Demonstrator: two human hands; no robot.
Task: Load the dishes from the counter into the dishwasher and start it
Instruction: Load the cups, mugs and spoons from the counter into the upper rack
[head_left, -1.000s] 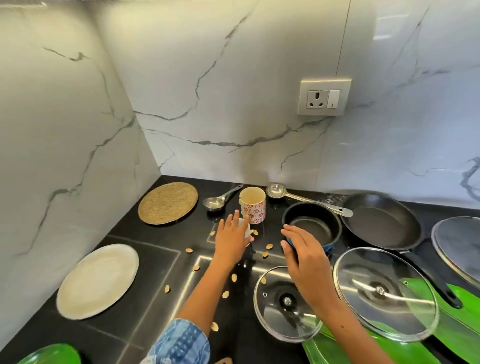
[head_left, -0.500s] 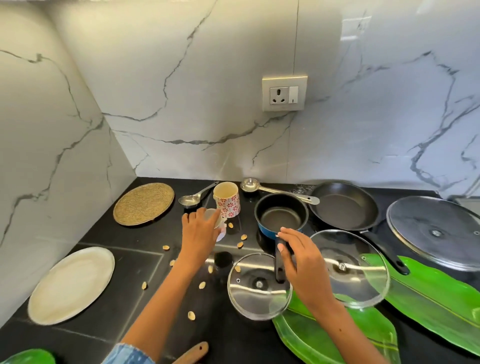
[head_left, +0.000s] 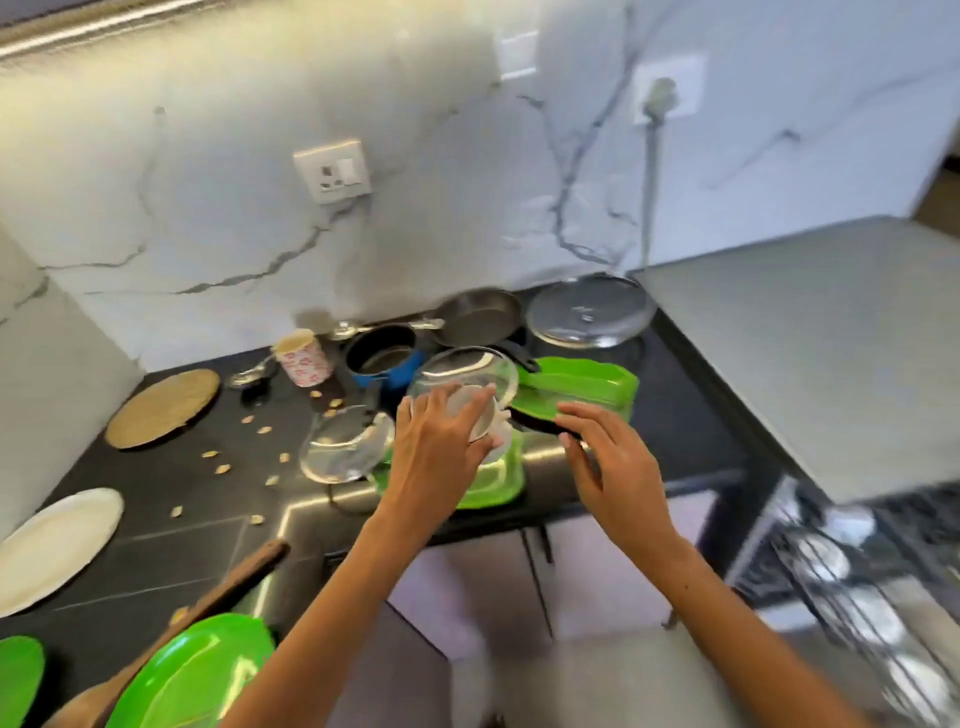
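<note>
on the black counter (head_left: 156, 519) (marble-walled), left hand (head_left: 441, 441) fingers grip a small bowl (head_left: 480, 415), right hand (head_left: 613, 462) fingers relaxed.

lids (head_left: 347, 446) and pans (head_left: 383, 352) crowd counter centre, bare counter (head_left: 691, 415) right

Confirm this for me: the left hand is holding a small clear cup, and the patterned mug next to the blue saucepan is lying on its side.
One detail is wrong. In the head view the patterned mug stands upright beside the blue saucepan, not on its side. The left hand does hold the small clear cup.
</note>
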